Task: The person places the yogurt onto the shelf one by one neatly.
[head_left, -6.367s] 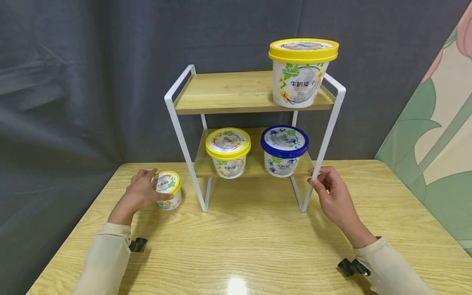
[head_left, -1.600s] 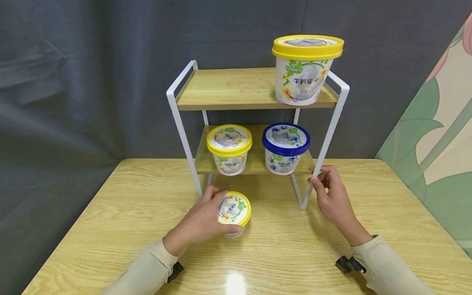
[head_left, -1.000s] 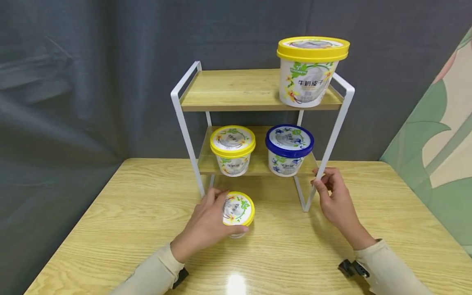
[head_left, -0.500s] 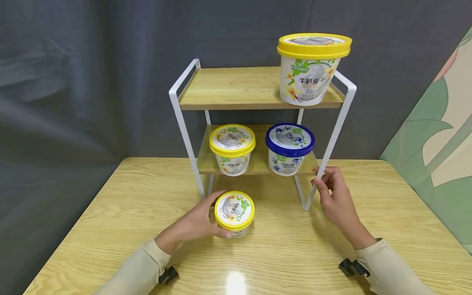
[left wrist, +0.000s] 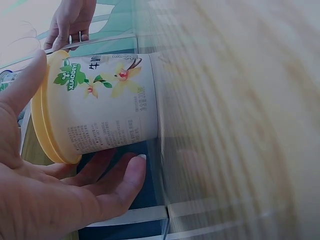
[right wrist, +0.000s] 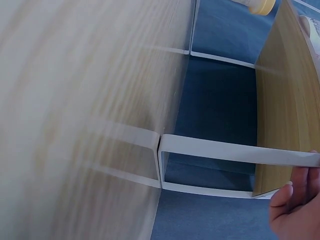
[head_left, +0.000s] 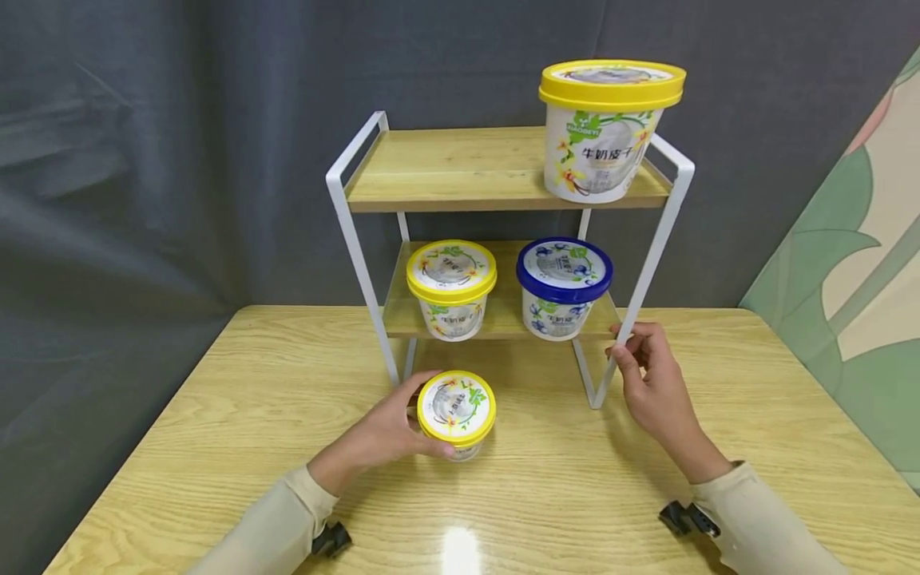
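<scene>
A small white tub with a yellow lid (head_left: 456, 409) and a flower print stands upright on the table in front of a two-tier rack. My left hand (head_left: 388, 431) is curled round its left side, thumb near the front and fingers behind. In the left wrist view, the thumb lies along the lid of the tub (left wrist: 110, 105), and several fingertips bend in beside its wall. At the rack's right side, my right hand (head_left: 656, 387) pinches the white metal leg (head_left: 650, 263) just below the lower shelf; the right wrist view shows fingers (right wrist: 299, 182) against that white bar.
On the lower shelf (head_left: 506, 319) sit a yellow-lidded tub (head_left: 453, 315) and a blue-lidded tub (head_left: 557, 315). A larger yellow-lidded tub (head_left: 604, 152) stands at the right end of the upper shelf (head_left: 460, 172). A dark curtain (head_left: 144, 160) hangs behind the table.
My left hand has brought the small tub from left of the rack to its front, then loosened and drawn slightly left, uncovering the lid. My right hand keeps hold of the rack's leg.
</scene>
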Available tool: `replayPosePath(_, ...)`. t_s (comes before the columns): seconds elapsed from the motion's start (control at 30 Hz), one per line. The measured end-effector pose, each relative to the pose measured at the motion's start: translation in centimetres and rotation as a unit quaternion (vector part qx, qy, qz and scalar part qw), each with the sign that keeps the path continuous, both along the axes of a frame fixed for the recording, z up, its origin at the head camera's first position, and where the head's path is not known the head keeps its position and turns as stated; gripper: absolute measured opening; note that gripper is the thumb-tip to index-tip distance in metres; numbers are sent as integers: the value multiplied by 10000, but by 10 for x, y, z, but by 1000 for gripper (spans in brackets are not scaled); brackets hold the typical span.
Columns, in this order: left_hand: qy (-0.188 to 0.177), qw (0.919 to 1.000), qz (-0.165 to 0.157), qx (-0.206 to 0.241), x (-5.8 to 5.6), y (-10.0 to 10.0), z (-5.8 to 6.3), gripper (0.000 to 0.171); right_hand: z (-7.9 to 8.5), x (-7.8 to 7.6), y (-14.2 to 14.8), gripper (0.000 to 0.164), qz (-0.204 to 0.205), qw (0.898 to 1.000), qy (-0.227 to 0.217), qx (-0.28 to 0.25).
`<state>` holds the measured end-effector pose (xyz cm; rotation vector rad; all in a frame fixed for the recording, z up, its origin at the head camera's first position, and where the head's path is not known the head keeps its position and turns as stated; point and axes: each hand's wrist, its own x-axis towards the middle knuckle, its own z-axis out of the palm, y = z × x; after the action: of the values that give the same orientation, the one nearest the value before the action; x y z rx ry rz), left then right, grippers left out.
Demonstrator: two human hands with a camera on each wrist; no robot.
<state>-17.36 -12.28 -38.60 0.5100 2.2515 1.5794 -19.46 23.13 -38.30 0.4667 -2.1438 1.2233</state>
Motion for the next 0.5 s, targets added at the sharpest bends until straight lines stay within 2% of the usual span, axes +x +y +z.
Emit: replayPosePath(0.5, 69, 9998, 134, -123, 2, 1, 4, 100, 1, 0, 0, 22, 108, 9999, -7, -20)
